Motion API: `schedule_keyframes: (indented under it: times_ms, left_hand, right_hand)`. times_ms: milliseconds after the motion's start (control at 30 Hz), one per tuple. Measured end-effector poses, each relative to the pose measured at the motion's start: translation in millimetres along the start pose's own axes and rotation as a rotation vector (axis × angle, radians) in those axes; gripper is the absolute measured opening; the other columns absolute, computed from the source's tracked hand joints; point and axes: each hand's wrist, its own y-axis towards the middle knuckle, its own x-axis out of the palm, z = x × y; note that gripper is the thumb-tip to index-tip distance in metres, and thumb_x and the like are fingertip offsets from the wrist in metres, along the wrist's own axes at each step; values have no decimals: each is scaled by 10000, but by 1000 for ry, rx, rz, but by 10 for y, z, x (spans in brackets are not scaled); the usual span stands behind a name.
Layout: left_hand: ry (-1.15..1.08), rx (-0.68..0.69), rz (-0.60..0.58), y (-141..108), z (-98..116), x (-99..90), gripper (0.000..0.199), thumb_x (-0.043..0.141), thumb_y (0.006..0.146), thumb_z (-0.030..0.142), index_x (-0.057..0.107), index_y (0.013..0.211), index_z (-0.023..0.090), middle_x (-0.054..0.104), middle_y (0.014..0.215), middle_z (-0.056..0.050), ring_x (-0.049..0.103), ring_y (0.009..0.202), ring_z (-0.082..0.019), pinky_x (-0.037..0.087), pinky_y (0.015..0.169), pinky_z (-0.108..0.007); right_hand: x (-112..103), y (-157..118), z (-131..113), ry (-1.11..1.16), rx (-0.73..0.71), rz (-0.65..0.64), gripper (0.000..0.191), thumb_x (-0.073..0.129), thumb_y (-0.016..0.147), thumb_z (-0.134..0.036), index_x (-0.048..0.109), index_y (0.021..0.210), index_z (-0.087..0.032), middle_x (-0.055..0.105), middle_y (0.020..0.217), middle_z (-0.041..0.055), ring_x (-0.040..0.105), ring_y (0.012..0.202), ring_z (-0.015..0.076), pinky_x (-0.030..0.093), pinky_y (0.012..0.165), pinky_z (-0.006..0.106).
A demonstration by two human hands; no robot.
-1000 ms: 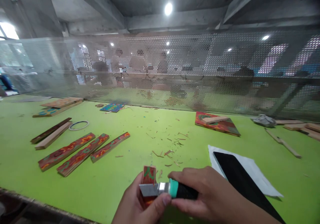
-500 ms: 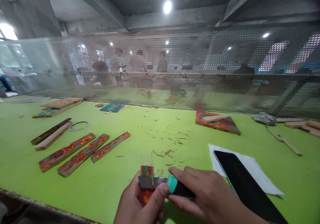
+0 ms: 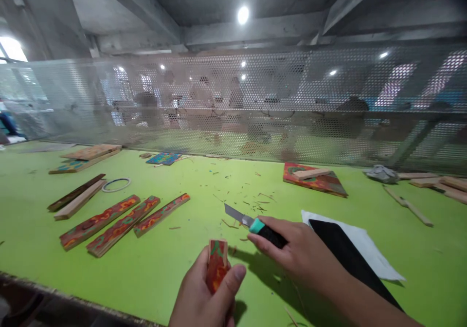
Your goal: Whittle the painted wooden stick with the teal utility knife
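My left hand (image 3: 204,288) is wrapped round a painted wooden strip (image 3: 218,266), red with green and orange patterns, its bare wood end pointing away from me. The strip's lower part is hidden in the palm. In my right hand (image 3: 292,244) is a utility knife (image 3: 268,232) with a black and teal handle. Its blade (image 3: 235,213) is out and points up and left, above the table and apart from the strip. Thin wood shavings (image 3: 260,203) lie scattered beyond the blade.
Several painted strips (image 3: 124,225) and a tape ring (image 3: 116,185) lie to the left. A red painted board (image 3: 317,183) sits at the back right. Nearer, a dark flat slab (image 3: 350,254) rests on white paper (image 3: 379,256). A perforated metal screen (image 3: 233,103) borders the green table's far side.
The knife has come off the strip and moved up and right with my right hand. My left hand still holds the strip in nearly the same place.
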Motion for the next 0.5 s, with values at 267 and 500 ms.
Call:
schedule_keyframes:
  times_ms: [267,500]
  left_hand:
    - [-221,-62,-223,76,-71,-168,931,897,756,713,550,1431,174,561,597,100,496,483,-81,386,507,-189]
    - [-248,110,-153,100,-127,-175,702,926,784,621,665,1300,223,746,1127,-76,687,1021,-229,530,906,-302]
  right_hand:
    - [-4,-2,-7,143,-11,-54,313,666,990,-530,815,1017,-256,848,857,54,763,715,249,580,673,342]
    - [-74,-24,-78,112,-114,-254,267,699,991,-474,788,956,-226,785,791,19,679,671,190,469,620,284]
